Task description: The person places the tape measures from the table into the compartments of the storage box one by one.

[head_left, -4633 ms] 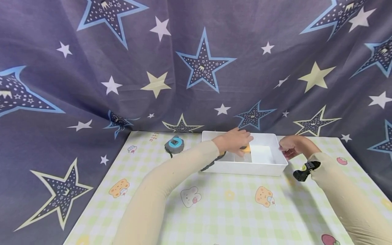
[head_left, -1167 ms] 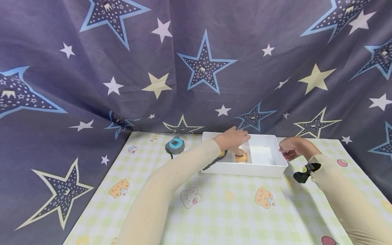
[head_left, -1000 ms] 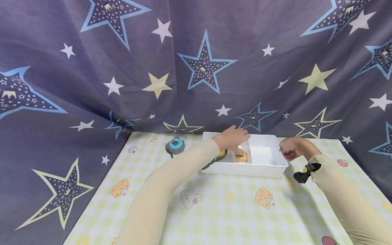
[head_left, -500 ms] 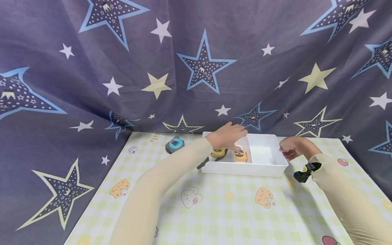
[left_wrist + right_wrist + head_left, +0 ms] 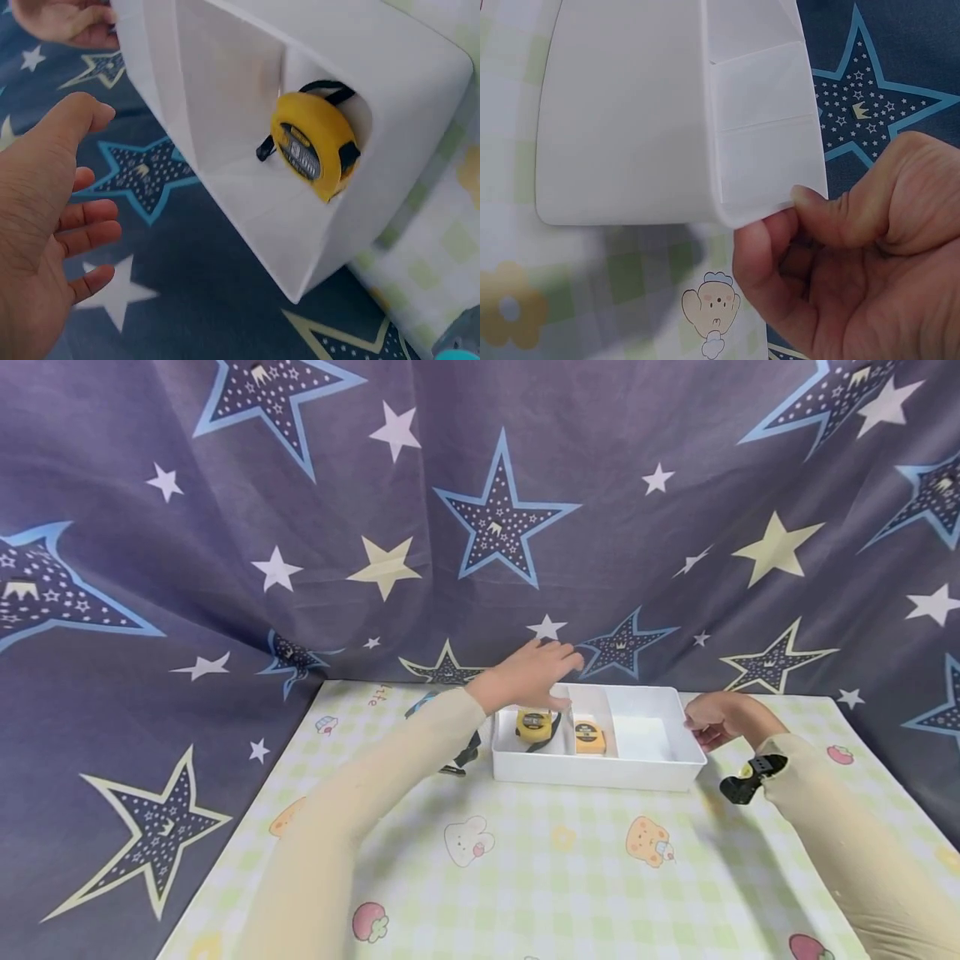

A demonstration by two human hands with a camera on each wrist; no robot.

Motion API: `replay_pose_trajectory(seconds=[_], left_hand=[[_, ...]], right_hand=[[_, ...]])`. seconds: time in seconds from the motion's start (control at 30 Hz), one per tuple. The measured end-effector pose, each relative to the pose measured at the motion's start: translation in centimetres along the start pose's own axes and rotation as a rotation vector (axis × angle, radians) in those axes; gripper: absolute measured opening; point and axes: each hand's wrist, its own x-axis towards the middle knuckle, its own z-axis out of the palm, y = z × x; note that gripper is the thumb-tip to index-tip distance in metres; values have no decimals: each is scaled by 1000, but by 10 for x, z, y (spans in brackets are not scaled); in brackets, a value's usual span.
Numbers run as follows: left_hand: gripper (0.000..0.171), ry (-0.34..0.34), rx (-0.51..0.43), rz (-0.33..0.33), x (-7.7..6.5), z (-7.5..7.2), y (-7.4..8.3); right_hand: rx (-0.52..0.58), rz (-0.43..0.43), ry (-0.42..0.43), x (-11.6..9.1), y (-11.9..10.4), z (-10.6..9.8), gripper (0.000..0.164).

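Observation:
A white divided box (image 5: 592,772) stands at the back of the table. Its left compartment holds a yellow tape measure (image 5: 533,727) with a black strap, also large in the left wrist view. In the narrow middle compartment lies an orange-yellow tape measure (image 5: 589,739). My left hand (image 5: 534,672) hovers over the box's back left, holding nothing, thumb apart from the relaxed fingers. My right hand (image 5: 712,720) pinches the rim at the box's right end, thumb on top, as the right wrist view shows. A grey and blue tape measure (image 5: 420,703) is mostly hidden behind my left sleeve.
The right compartment (image 5: 647,739) shows its bare white floor. A checked cloth with printed cartoons covers the table (image 5: 525,877). Right behind the box hangs a dark star-patterned curtain (image 5: 480,610). Both wrists wear black camera straps (image 5: 750,777).
My left hand has let go of the orange-yellow tape measure in the middle compartment and moved up and left, uncovering both tape measures. Its sleeve now covers the grey-blue one. The right hand stays put.

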Motion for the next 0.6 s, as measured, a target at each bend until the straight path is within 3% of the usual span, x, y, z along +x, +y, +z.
replay_pose_trajectory(seconds=[0.17,0.6], left_hand=[[62,51,-19,-37,-14,-1,-15],[56,117,-102,-166,-64,15,-61]], right_hand=[[-6,15,-6,0,-2,0,21],[-6,7,1,-1,0,1,23]])
